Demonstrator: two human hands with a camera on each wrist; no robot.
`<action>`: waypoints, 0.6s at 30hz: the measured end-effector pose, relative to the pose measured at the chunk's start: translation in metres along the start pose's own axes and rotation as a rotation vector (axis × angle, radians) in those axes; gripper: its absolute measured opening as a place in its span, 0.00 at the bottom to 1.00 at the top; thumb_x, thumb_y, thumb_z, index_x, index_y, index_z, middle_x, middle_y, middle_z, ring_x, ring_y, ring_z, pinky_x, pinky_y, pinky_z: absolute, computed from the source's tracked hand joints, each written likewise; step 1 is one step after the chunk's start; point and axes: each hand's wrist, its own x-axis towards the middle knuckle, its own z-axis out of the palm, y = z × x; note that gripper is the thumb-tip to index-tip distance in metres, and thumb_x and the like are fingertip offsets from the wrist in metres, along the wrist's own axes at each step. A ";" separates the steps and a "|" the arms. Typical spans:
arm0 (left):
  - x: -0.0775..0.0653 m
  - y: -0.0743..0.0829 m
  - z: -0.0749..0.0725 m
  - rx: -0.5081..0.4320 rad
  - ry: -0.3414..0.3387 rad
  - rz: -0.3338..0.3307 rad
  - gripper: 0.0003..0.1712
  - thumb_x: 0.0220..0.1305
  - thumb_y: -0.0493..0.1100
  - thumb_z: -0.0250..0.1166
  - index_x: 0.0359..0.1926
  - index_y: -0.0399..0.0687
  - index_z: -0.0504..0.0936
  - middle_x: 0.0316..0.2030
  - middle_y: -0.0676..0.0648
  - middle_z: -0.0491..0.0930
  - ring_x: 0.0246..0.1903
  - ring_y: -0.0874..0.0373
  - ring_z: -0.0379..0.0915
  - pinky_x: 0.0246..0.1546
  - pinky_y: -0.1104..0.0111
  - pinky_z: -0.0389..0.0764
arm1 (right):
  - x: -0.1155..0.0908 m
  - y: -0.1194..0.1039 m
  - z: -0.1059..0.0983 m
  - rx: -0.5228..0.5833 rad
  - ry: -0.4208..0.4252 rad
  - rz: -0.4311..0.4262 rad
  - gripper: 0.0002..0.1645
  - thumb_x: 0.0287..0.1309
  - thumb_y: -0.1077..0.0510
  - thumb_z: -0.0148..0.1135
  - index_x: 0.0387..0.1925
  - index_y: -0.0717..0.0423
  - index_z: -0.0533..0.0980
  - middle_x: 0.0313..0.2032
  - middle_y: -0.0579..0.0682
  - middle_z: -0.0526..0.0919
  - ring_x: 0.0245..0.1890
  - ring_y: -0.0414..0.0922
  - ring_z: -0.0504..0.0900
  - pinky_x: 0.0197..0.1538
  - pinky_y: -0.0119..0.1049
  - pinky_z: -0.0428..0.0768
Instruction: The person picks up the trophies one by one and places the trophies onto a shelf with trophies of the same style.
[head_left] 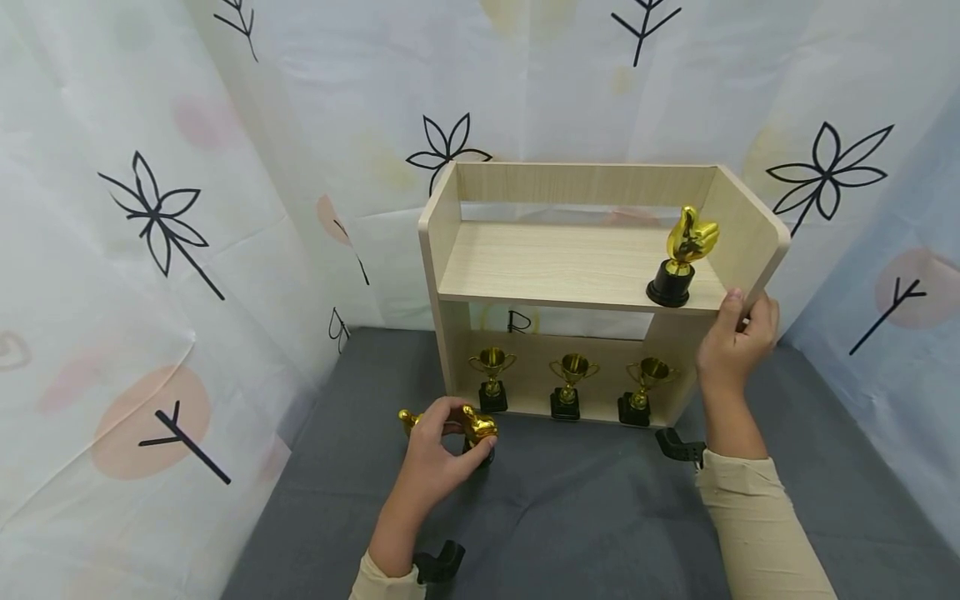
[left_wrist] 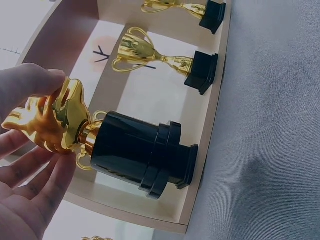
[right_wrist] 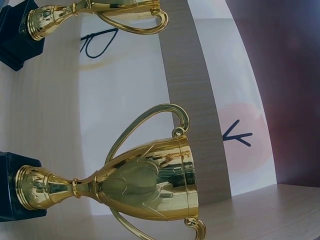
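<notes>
My left hand (head_left: 438,454) holds a thumbs-up trophy (left_wrist: 55,117) by its gold top; its round black base (left_wrist: 135,150) shows fully in the left wrist view. The right hand (head_left: 738,342) grips the front edge of the right side panel of a two-tier wooden shelf (head_left: 555,258). Another thumbs-up trophy (head_left: 672,258) stands upright on the upper tier, at the right. On the lower tier stand three gold cup trophies, the left cup (head_left: 492,379), the middle cup (head_left: 572,386) and the right cup (head_left: 640,392).
Behind the left hand a gold piece (head_left: 407,421) peeks out, mostly hidden. A grey cloth (head_left: 555,508) covers the table. Patterned white fabric (head_left: 330,125) hangs behind and along the sides. Black straps, such as the right wrist strap (head_left: 681,446), are on both wrists.
</notes>
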 end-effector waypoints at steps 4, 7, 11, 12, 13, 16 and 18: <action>0.001 0.001 0.000 -0.007 0.007 0.014 0.27 0.58 0.42 0.82 0.56 0.48 0.81 0.49 0.50 0.82 0.47 0.58 0.83 0.48 0.57 0.90 | 0.000 0.001 0.001 0.000 0.009 0.009 0.08 0.75 0.49 0.56 0.37 0.35 0.79 0.33 0.25 0.66 0.36 0.27 0.65 0.41 0.26 0.64; 0.002 0.003 0.001 -0.014 0.013 0.024 0.27 0.58 0.41 0.82 0.56 0.50 0.81 0.49 0.51 0.82 0.47 0.58 0.83 0.48 0.56 0.90 | 0.001 0.002 0.001 -0.001 0.010 0.008 0.08 0.75 0.50 0.56 0.37 0.37 0.79 0.33 0.25 0.66 0.36 0.27 0.65 0.41 0.26 0.64; 0.003 0.005 0.001 -0.021 0.026 0.045 0.27 0.58 0.41 0.82 0.56 0.50 0.80 0.49 0.50 0.82 0.46 0.58 0.83 0.47 0.55 0.90 | 0.001 0.003 0.001 0.004 0.015 0.008 0.10 0.75 0.50 0.56 0.34 0.30 0.75 0.34 0.25 0.66 0.36 0.27 0.65 0.41 0.26 0.63; 0.004 0.005 0.001 -0.022 0.030 0.051 0.28 0.58 0.41 0.82 0.56 0.49 0.80 0.49 0.50 0.82 0.46 0.57 0.83 0.47 0.55 0.90 | 0.001 0.003 0.001 0.006 0.016 0.008 0.12 0.75 0.50 0.57 0.33 0.28 0.73 0.33 0.25 0.66 0.36 0.27 0.65 0.41 0.26 0.63; 0.004 0.006 0.001 -0.021 0.033 0.055 0.28 0.58 0.40 0.82 0.56 0.49 0.80 0.49 0.49 0.82 0.46 0.57 0.83 0.47 0.56 0.90 | 0.001 0.002 0.001 0.007 0.017 0.009 0.12 0.75 0.50 0.57 0.33 0.27 0.72 0.33 0.25 0.66 0.36 0.27 0.65 0.41 0.26 0.64; 0.005 0.007 0.001 -0.018 0.038 0.062 0.28 0.58 0.41 0.82 0.57 0.48 0.80 0.49 0.49 0.82 0.46 0.57 0.84 0.47 0.57 0.90 | 0.000 0.001 0.000 0.003 0.007 0.006 0.11 0.75 0.49 0.56 0.35 0.26 0.73 0.34 0.24 0.66 0.36 0.27 0.65 0.41 0.26 0.64; 0.006 0.008 0.001 -0.019 0.041 0.063 0.28 0.58 0.41 0.82 0.57 0.47 0.80 0.49 0.49 0.82 0.46 0.57 0.84 0.47 0.57 0.90 | -0.001 0.000 0.000 -0.002 -0.002 0.005 0.10 0.76 0.48 0.56 0.36 0.26 0.74 0.34 0.23 0.66 0.37 0.27 0.65 0.42 0.26 0.64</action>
